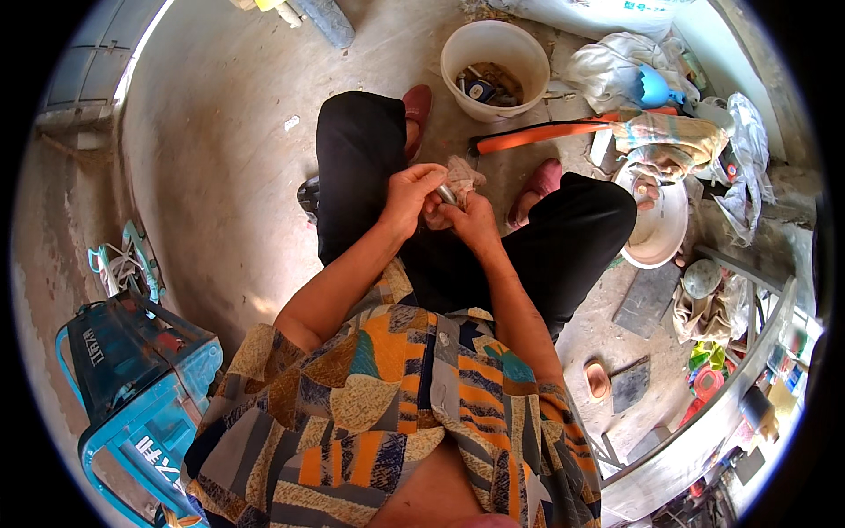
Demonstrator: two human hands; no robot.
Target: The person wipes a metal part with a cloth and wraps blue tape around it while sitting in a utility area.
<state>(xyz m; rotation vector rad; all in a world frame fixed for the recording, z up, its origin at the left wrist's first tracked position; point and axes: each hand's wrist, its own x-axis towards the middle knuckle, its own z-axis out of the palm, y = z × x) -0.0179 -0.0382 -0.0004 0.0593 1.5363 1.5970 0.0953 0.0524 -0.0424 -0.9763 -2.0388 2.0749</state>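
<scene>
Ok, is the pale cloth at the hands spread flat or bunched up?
Bunched up: the pale cloth shows as a creased, crumpled wad at the right hand.

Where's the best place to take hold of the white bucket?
Probably the left rim of the white bucket, coming from the left: it stands upright, its thin rim exposed there, whereas a whitish bag lies close on the right.

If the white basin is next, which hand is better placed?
Probably the right hand: it is nearer the white basin, which sits beyond the right knee. The left hand would have to cross. Both appear to hold the small metallic piece.
</scene>
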